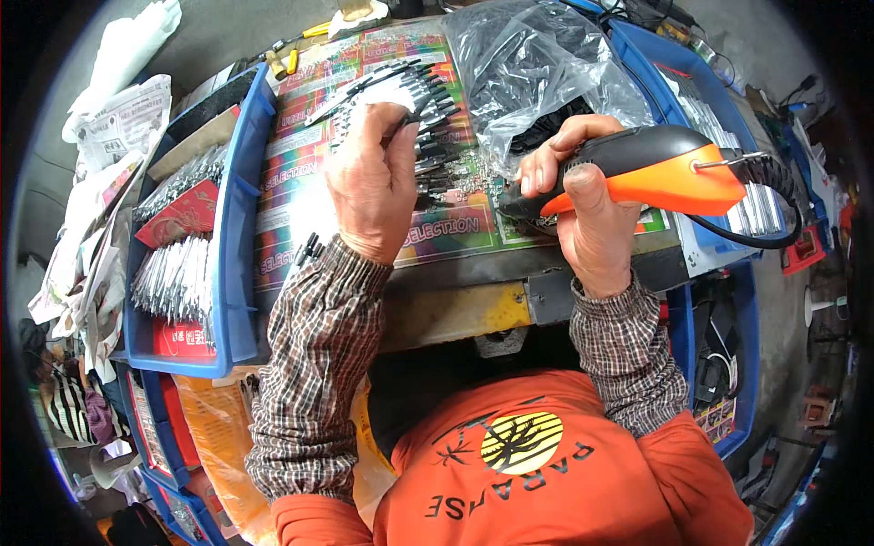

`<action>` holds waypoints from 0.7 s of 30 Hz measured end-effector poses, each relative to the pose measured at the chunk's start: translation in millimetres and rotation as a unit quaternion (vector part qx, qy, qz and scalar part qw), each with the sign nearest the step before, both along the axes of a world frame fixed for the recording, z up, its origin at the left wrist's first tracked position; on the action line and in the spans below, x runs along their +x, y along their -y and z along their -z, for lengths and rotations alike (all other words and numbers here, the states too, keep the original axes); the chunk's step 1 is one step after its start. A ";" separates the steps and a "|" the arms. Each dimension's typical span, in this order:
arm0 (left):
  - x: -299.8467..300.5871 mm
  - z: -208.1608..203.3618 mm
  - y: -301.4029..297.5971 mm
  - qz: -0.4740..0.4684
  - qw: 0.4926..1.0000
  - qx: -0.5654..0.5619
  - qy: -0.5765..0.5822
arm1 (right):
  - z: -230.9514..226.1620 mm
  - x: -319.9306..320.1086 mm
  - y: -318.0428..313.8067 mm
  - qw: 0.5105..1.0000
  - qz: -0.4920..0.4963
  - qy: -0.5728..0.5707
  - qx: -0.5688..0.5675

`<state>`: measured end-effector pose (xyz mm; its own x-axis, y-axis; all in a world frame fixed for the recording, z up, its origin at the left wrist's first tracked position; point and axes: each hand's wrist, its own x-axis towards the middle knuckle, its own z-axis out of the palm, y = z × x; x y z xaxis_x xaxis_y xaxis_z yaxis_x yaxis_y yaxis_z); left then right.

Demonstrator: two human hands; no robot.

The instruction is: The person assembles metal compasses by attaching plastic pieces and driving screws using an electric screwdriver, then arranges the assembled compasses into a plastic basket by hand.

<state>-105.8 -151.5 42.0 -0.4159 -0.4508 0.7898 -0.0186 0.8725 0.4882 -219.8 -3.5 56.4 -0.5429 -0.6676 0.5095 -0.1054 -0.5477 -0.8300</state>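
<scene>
My right hand (587,196) is wrapped round an orange and black corded power tool (674,173), its dark nose pointing left, low over the table. Thumb and fingers pressed together, my left hand (373,187) pinches above a pile of slender black-and-white sticks (435,105). What it holds, if anything, I cannot make out. Between my hands lie small greenish and metallic bits (469,173) on the colourful printed sheet (296,173) covering the table. A few short black pieces (309,247) lie beside my left wrist.
A blue bin (238,246) with bundles of thin silvery sticks stands at the left edge. Another blue bin (637,50) is on the right, near the tool's coiled cord (774,173). A clear plastic bag (546,59) holding dark things lies at the back. Yellow-handled tools (314,30) lie far left.
</scene>
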 end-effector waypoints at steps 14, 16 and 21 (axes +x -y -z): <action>30.2 14.7 -21.4 0.020 0.983 0.161 0.091 | 9.6 4.5 19.2 0.995 -0.056 0.031 -0.076; 30.6 18.5 -21.5 0.035 0.985 0.153 0.072 | 9.7 5.5 20.4 0.994 -0.055 0.033 -0.085; 31.5 17.6 -26.8 0.057 0.984 0.084 0.145 | 8.8 5.0 17.0 0.993 -0.055 0.059 -0.083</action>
